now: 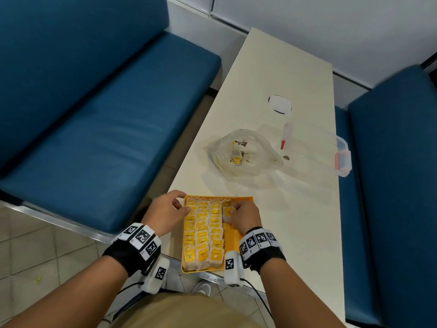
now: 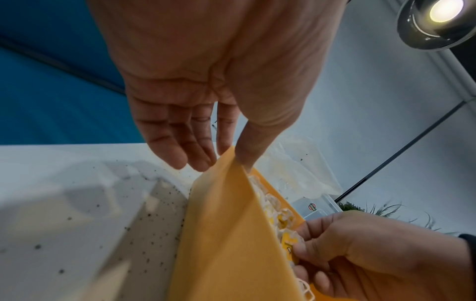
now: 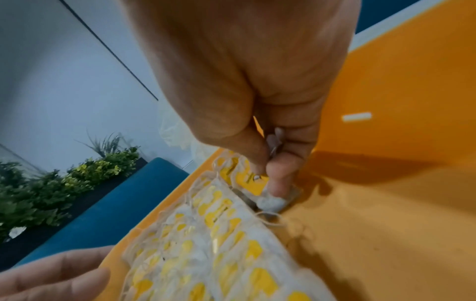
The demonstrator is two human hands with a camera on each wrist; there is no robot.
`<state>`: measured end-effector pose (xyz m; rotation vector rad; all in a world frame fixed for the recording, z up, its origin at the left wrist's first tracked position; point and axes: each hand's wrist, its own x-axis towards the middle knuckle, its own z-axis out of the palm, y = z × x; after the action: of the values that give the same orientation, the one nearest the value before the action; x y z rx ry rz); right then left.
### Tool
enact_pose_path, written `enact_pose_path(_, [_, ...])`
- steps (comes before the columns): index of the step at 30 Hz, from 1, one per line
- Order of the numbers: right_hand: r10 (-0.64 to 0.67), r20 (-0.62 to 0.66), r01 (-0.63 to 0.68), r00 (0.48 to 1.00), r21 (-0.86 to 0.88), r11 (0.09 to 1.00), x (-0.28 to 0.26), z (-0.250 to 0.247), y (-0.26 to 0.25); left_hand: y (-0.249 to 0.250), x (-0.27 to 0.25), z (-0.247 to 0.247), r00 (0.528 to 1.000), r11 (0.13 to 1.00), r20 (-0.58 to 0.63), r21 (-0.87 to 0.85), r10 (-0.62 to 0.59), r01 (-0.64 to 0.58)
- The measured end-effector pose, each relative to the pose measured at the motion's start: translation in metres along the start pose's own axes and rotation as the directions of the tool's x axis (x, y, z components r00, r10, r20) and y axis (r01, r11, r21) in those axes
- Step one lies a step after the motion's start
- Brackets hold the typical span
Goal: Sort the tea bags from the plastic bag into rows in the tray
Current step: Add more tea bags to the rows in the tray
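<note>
Right hand (image 1: pixel 244 215) pinching one tea bag (image 3: pixel 273 200) between thumb and fingertips, pressing it down at the head of a fourth row just right of three full rows (image 1: pixel 203 229) in the tray (image 1: pixel 233 235). Left hand (image 1: pixel 165 213) relaxed, fingers fairly straight, thumb tip touching the tray's far left corner rim, nothing gripped.

Likely very light and limp, each bag: thin porous paper over loose leaf, flat and roughly square, yielding under a fingertip, easily torn if pulled hard. Best taken by the paper body or the yellow tag, pinched lightly; strings loose and looping across the rows, apt to snag a neighbour and drag it out of line. Not slippery; matte, slightly fuzzy paper, glossy yellow tags.

Tray: stiff orange-yellow plastic, smooth, shallow raised rim, rectangular, lying on the near end of the desk (image 1: pixel 295 221), its near edge hanging a little past the desk's edge. Probably slides easily on the smooth cream top, hence the steadying thumb.

Beyond the tray, well apart: bag (image 1: pixel 243 153), thin crinkled clear film, slumped open, a few tea bags showing inside. Just right of the bag and touching it, a clear rigid box (image 1: pixel 314 152) with pink clips
</note>
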<state>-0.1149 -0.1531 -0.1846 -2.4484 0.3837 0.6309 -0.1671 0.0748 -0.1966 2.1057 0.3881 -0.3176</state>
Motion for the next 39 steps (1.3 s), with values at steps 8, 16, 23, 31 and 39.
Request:
enact_pose_path(8, [0.019, -0.143, -0.004, 0.99, 0.101, 0.995, 0.0, 0.006, -0.006, 0.0, 0.0, 0.0, 1.0, 1.0, 0.011, 0.005, -0.008, 0.008])
enact_pose_path(16, [0.041, -0.159, -0.028, 0.986, 0.081, 0.996, -0.001, 0.012, -0.008, 0.0, -0.001, -0.001, 1.0, 1.0, 0.025, 0.009, 0.004, -0.004])
enact_pose_path(23, [0.037, -0.107, -0.028, 0.994, 0.081, 0.996, -0.001, 0.012, -0.009, 0.002, -0.001, 0.0, 1.0, 1.0, 0.02, 0.015, 0.003, -0.003])
enact_pose_path(31, [0.089, -0.001, -0.088, 0.996, 0.19, 0.978, -0.014, -0.041, -0.016, 0.017, 0.013, -0.026, 0.999, 0.999, -0.028, 0.042, 0.029, -0.028])
enact_pose_path(39, [0.123, -0.362, 0.053, 0.924, 0.441, 0.896, 0.009, -0.106, -0.033, 0.109, 0.066, -0.039, 0.983, 0.971, -0.038, 0.165, 0.182, -0.173])
